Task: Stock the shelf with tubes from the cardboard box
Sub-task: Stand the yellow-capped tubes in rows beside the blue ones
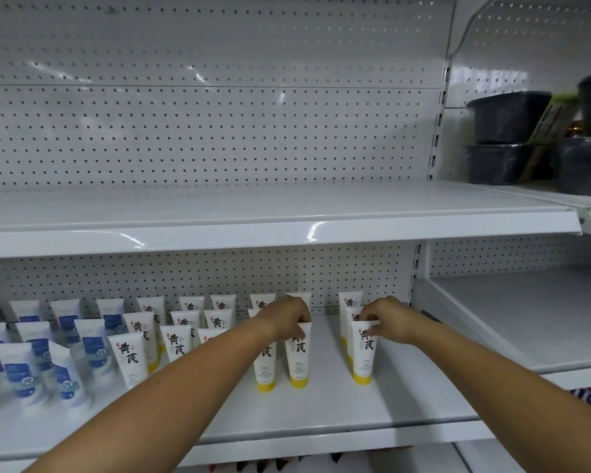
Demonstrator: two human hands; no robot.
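Tubes (132, 353) stand cap-down on the shelf (321, 411). The left hand (287, 317) pinches the middle tube (298, 356) by its top edge; further right, the right hand (389, 319) pinches the right tube (363, 356) likewise.

Blue-label tubes (31, 370) blurred, leftmost cut by frame edge. My left forearm (185, 387) covers parts of yellow-cap tubes (266, 373). I can't read small print on them. Dark tubs (587, 165) cropped at right edge.
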